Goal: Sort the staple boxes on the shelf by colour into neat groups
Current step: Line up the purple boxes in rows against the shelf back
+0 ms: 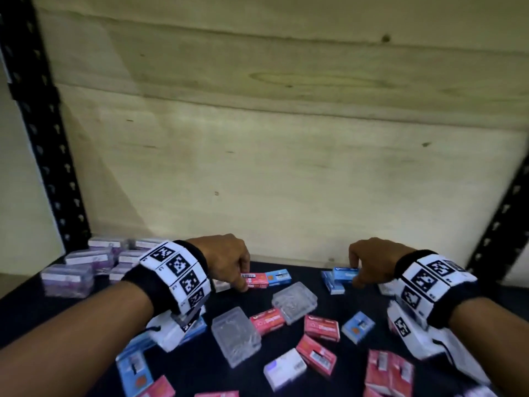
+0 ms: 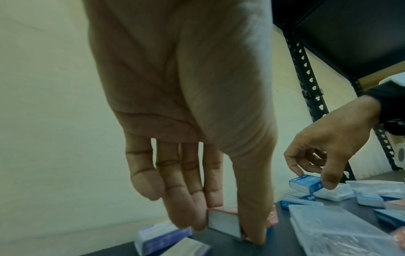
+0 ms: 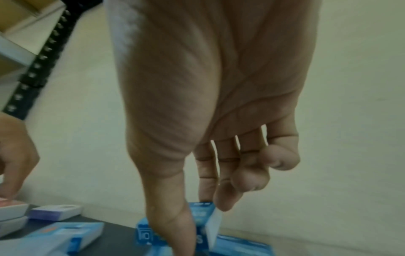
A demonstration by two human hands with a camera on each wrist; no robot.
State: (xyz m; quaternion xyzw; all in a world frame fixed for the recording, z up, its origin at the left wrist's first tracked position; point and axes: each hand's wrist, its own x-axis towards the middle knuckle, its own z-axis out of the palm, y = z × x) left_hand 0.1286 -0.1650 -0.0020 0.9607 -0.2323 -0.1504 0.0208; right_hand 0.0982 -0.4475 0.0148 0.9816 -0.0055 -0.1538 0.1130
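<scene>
On the dark shelf [image 1: 200, 368], close to the pale plywood back wall [image 1: 286, 153] — left hand [image 1: 226, 259] pinching a red staple box [image 1: 255, 280] between thumb and fingers [image 2: 190, 207], box resting on the shelf, right beside a blue box [image 1: 278, 277]. Right hand [image 1: 372, 260] curled around a blue staple box [image 1: 345, 274], thumb on one side and two fingers [image 3: 225, 195] on the other, lifted just above other blue boxes [image 1: 332, 283] near the wall. Left of the red box, by the wall — a cluster of purple boxes [image 1: 86, 267]. Nearer than the red box, scattered and unsorted: red boxes [image 1: 322, 327], blue boxes [image 1: 358, 326], a white box [image 1: 284, 372] and two clear plastic cases [image 1: 236, 336]. Black slotted posts [image 1: 43, 124] at either end of the wall.
</scene>
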